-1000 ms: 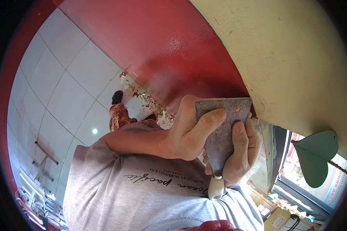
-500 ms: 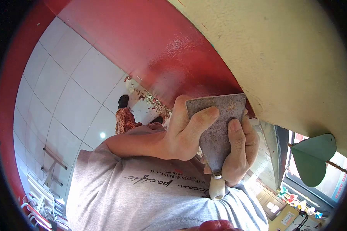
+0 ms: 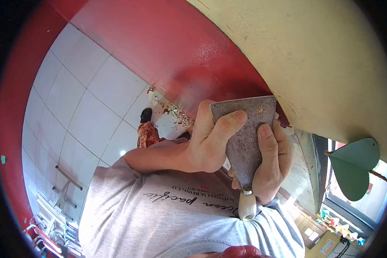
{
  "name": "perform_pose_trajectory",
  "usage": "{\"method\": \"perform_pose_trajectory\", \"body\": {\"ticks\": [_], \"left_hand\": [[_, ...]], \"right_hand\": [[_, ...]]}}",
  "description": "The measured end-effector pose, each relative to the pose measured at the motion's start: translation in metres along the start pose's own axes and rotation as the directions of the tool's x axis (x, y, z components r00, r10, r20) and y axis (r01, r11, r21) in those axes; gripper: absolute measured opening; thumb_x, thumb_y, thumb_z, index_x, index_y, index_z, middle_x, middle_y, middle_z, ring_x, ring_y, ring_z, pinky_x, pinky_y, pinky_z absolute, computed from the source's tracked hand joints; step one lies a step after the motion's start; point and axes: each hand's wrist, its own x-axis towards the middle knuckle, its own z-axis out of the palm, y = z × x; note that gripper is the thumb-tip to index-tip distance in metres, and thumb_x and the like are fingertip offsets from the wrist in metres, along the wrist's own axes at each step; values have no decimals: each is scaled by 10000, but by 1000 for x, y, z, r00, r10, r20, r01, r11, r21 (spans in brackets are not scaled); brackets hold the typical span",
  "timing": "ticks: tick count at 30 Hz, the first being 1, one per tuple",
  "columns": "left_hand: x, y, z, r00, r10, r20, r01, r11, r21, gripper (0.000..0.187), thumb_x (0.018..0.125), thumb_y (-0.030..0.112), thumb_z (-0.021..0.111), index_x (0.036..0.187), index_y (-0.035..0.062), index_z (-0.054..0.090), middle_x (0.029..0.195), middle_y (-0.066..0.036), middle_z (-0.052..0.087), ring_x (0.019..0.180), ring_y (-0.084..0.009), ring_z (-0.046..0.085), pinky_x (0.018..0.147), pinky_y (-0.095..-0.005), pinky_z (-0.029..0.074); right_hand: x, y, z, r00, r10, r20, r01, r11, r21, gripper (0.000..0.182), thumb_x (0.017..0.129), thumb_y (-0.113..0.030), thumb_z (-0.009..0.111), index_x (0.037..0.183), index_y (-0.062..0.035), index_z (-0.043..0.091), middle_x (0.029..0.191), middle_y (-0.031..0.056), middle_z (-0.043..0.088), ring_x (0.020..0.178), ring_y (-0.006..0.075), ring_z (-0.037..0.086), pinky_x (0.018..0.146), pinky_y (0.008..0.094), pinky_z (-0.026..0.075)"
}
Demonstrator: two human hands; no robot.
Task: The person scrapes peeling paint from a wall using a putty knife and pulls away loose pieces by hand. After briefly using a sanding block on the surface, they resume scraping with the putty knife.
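Observation:
A putty knife (image 3: pixel 245 148) with a broad, stained metal blade and a pale wooden handle (image 3: pixel 247 205) is held between my two hands, its handle toward my chest. My left hand (image 3: pixel 210 139) is closed on the blade's left side, thumb lying across the face. On the other side, my right hand (image 3: pixel 273 161) wraps the blade's right edge, thumb pressed flat on the metal. Most fingers of both hands are hidden behind the blade. The wide front edge overlaps the red lower wall (image 3: pixel 167 51), close to its border with the cream wall (image 3: pixel 305 64).
Peeled paint flakes (image 3: pixel 176 114) litter the white tiled floor (image 3: pixel 99 99) along the wall. At lower left stand metal-framed chairs (image 3: pixel 51 241). A green heart-shaped ornament (image 3: pixel 352 167) hangs on a cord at right, beside a window. Coloured decorations (image 3: pixel 339 228) sit at lower right.
My hands and the putty knife have shifted slightly up and right in view, with the same grip. The floor and wall have slid a little rightward as the camera turned.

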Motion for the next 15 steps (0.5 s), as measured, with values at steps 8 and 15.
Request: {"method": "perform_pose_trajectory", "body": {"ticks": [8, 15], "left_hand": [[6, 0, -10, 991, -40, 128, 23, 991, 134, 260, 993, 126, 436, 1127, -84, 511, 958, -166, 654, 800, -156, 630, 668, -285, 527], [3, -25, -15, 920, 301, 251, -385, 811, 440, 237, 992, 96, 419, 1114, -85, 509, 1023, -204, 630, 860, -199, 642, 697, -304, 543]], "right_hand": [[6, 5, -1, 999, -38, 38, 37, 999, 12, 374, 1023, -275, 403, 1202, 42, 491, 793, 121, 639, 494, 136, 589, 363, 232, 458], [5, 11, -2, 995, -94, -20, 95, 994, 45, 333, 997, -230, 484, 1182, 43, 538, 765, 134, 653, 401, 151, 563, 298, 241, 425]]}}
